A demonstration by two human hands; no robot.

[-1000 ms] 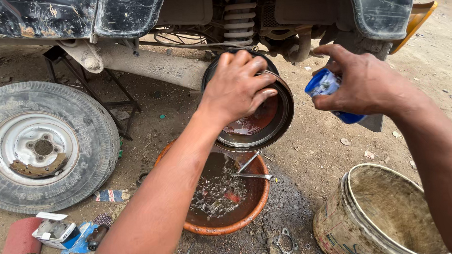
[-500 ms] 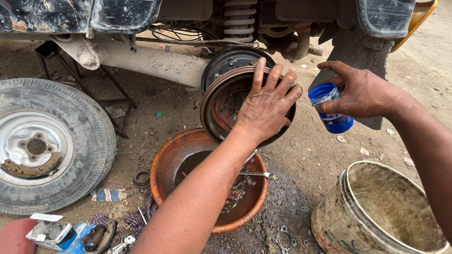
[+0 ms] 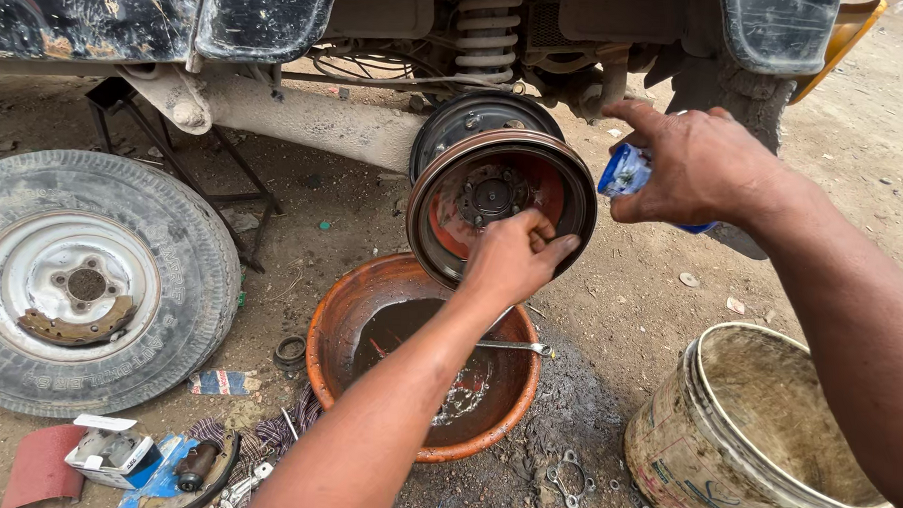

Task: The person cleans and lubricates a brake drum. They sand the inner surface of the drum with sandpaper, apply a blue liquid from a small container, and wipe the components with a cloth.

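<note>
At the lower right of the frame a dirty bucket [image 3: 765,435] is seen, and at lower centre an orange basin [image 3: 339,325] holding dark liquid and a spanner [image 3: 513,347]. Above it, the lower rim of the brake drum [image 3: 500,201] at centre frame is gripped by the left hand [image 3: 511,258]. At upper right, a small blue can [image 3: 626,173] is clasped in the right hand [image 3: 700,163]. A removed wheel [image 3: 85,281] lies at left.

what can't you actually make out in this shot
Head view only:
- Blue container: mostly hidden by the right hand; its kind is unclear.
- Brake drum: lower rim covered by the left hand.
- Orange basin: the left forearm crosses it; its contents are murky.
- Dirty bucket: cut off by the bottom edge.
</note>
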